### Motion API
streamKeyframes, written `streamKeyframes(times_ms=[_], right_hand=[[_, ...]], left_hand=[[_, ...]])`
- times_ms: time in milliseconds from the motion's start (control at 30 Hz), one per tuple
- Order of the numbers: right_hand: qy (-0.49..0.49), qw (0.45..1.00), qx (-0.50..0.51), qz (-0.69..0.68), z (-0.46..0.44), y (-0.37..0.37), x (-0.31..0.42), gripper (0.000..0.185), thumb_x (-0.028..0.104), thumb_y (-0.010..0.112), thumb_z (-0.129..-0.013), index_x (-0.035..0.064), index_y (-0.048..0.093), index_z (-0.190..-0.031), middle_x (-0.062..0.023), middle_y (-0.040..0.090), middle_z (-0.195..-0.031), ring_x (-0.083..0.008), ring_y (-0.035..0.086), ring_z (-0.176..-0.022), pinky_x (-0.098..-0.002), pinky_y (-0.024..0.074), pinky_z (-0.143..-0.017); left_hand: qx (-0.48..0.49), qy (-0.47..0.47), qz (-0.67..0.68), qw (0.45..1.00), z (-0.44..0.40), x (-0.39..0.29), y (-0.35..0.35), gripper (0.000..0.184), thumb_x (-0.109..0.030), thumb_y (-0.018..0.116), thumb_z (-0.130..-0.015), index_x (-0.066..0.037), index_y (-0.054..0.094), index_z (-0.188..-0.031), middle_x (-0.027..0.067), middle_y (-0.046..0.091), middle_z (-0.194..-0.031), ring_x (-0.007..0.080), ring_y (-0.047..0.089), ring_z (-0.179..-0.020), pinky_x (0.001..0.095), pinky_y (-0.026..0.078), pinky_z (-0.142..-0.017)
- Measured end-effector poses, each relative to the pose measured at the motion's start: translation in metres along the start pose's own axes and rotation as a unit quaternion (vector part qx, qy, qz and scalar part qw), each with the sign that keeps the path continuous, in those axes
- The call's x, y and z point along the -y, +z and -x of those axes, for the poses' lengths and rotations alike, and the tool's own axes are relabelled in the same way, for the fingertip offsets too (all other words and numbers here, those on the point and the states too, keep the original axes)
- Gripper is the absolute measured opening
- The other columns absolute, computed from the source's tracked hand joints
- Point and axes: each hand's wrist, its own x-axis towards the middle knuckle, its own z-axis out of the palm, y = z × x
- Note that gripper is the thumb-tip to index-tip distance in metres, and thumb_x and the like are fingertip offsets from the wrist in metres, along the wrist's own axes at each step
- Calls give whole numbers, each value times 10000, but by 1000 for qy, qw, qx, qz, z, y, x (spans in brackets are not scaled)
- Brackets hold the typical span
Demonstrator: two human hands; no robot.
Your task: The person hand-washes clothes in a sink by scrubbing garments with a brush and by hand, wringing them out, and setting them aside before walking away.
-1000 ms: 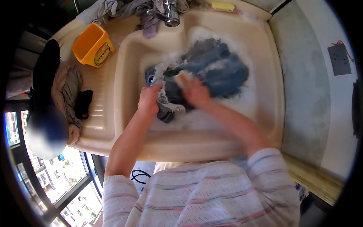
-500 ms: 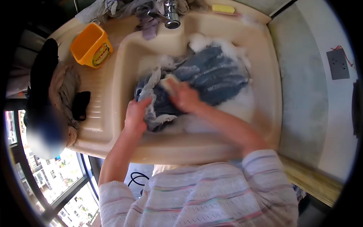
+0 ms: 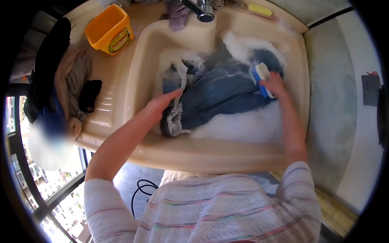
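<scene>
A wet blue denim garment (image 3: 223,91) lies spread in the soapy beige sink (image 3: 139,95), its pale lining edge (image 3: 176,117) at the left. My left hand (image 3: 160,106) is closed on that edge, thumb and fingers pinching the cloth. At the far right of the denim, my right hand (image 3: 274,84) grips a white and blue scrub brush (image 3: 263,72) that touches the fabric. The brush's bristle side is hard to make out.
White suds (image 3: 243,127) surround the cloth. A tap (image 3: 206,15) overhangs the back rim, with a yellow brush (image 3: 260,10) to its right. On the left ribbed drainboard (image 3: 107,97) stand an orange tub (image 3: 109,30) and piled clothes (image 3: 73,77).
My right hand has slid the brush from the lining edge rightward to the garment's far end. The denim now lies more stretched out. The view has shifted slightly, and my left hand still holds the edge.
</scene>
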Motion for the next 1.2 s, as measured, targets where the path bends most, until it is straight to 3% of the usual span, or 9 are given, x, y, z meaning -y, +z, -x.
streamKeyframes(times_ms=[100,367,467,633,900,1000,1067,1133,1200], right_hand=[[-38,995,-53,-79,15,14,12,621,348,714,-566,-24,543,-1033,-211,574,-1007,-315,568,-905,-381,449,-797],[49,860,-78,-502,-9,-141,7,475,249,720,-679,-63,518,-975,-97,591,-807,-160,582,-658,-295,480,-567],[6,865,-120,-487,10,-192,31,429,230,705,-684,-52,541,-961,-91,595,-796,-151,580,-675,-286,478,-578],[-17,979,-41,-198,18,-144,-27,430,223,697,-626,-14,574,-963,-118,624,-821,-197,604,-726,-327,485,-653],[14,966,47,253,74,-77,26,571,292,672,-606,-6,502,-1063,-199,563,-1047,-322,562,-945,-383,455,-797],[-65,996,-58,-21,67,-53,57,595,279,665,-625,19,467,-1122,-191,563,-1039,-319,564,-939,-386,457,-795],[-87,979,44,-178,82,-41,133,644,260,651,-686,119,377,-1251,-185,555,-1056,-327,566,-938,-398,460,-785],[-210,965,-39,-154,88,20,179,676,303,625,-733,214,299,-1319,-215,525,-1051,-354,572,-893,-434,468,-766],[-229,968,97,-22,112,50,221,652,328,593,-757,257,287,-1329,-239,509,-1037,-362,571,-881,-437,472,-768]], left_hand=[[-98,47,-146,983,-40,-10,8,307,-190,611,-802,9,563,-1031,112,612,-978,208,586,-896,358,473,-807],[20,223,263,939,36,-91,-4,242,-121,422,-883,40,541,-1020,162,599,-996,283,578,-927,427,441,-879],[132,280,282,908,62,-101,-25,262,-132,413,-893,50,518,-1050,169,577,-1051,285,555,-987,432,418,-912],[-38,325,142,934,80,-56,2,227,-67,511,-834,64,541,-1017,149,615,-952,241,622,-844,360,516,-750],[-49,36,-73,995,33,23,-6,386,-120,679,-705,45,548,-1029,120,606,-946,231,602,-835,358,492,-735],[-122,34,-179,976,10,29,-12,370,-61,665,-648,64,561,-981,144,594,-894,253,588,-799,366,471,-693],[-174,56,-203,962,-12,34,-16,354,-24,632,-629,70,562,-963,152,587,-857,262,579,-774,365,460,-680],[-196,78,-137,968,-19,30,-6,302,-6,597,-625,61,561,-917,154,575,-843,267,570,-744,364,458,-653],[-172,103,-48,979,-30,26,-8,246,5,571,-629,51,557,-870,152,568,-824,268,564,-712,374,454,-618]])
